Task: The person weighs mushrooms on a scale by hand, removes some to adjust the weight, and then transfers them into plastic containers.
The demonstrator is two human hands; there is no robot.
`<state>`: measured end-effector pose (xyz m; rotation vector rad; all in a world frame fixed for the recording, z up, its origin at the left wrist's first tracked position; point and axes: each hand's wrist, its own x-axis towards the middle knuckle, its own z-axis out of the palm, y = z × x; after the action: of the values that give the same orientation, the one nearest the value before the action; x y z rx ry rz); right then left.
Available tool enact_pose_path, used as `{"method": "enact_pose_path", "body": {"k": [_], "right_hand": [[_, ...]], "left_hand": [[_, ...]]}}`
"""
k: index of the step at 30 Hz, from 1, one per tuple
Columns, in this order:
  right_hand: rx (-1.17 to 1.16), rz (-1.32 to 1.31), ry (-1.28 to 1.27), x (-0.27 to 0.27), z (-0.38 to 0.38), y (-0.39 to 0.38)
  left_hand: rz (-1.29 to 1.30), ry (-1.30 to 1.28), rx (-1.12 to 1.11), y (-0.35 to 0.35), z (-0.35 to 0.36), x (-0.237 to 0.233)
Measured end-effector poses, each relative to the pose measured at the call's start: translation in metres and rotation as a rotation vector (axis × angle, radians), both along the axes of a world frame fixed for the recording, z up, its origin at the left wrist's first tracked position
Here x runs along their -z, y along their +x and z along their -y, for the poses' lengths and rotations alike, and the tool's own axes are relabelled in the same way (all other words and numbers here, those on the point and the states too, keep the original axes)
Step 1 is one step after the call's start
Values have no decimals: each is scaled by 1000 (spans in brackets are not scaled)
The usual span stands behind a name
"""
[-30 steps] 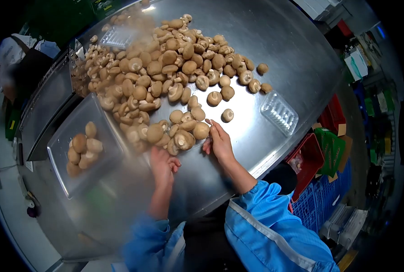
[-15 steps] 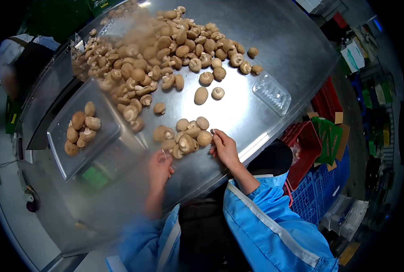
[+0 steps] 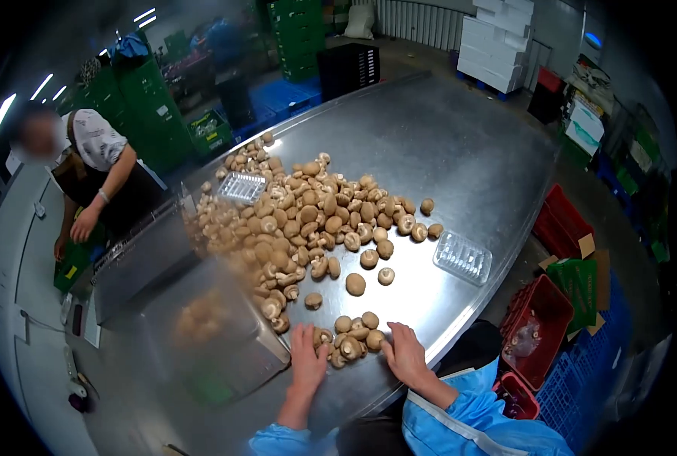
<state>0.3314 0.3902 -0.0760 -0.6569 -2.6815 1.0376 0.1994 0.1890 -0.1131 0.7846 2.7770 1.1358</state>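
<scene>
A worker's left hand [image 3: 306, 362] and right hand [image 3: 407, 356], both loosely spread, flank a shiitake cluster [image 3: 351, 347], apparently mid-gathering, the next move calling for evenly closing palms.

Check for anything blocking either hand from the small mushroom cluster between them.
Nothing visible stands in the way: the left hand is right beside the cluster on its left, the right hand on its right. The main pile lies beyond, not between.
</scene>
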Motion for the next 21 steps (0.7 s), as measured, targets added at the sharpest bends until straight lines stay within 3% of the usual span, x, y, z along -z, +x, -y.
{"method": "enact_pose_path", "body": {"k": [9,17,21], "right_hand": [[-187,-136,40,-7,34,-8],[-151,-77,77,14,35,-13],[-104,-115,46,13,35,-19]], "left_hand": [[85,121,-13,3,-6,13],[-14,136,-22,-4,-5,25],[-21,232,-36,8,-11,-10]]}}
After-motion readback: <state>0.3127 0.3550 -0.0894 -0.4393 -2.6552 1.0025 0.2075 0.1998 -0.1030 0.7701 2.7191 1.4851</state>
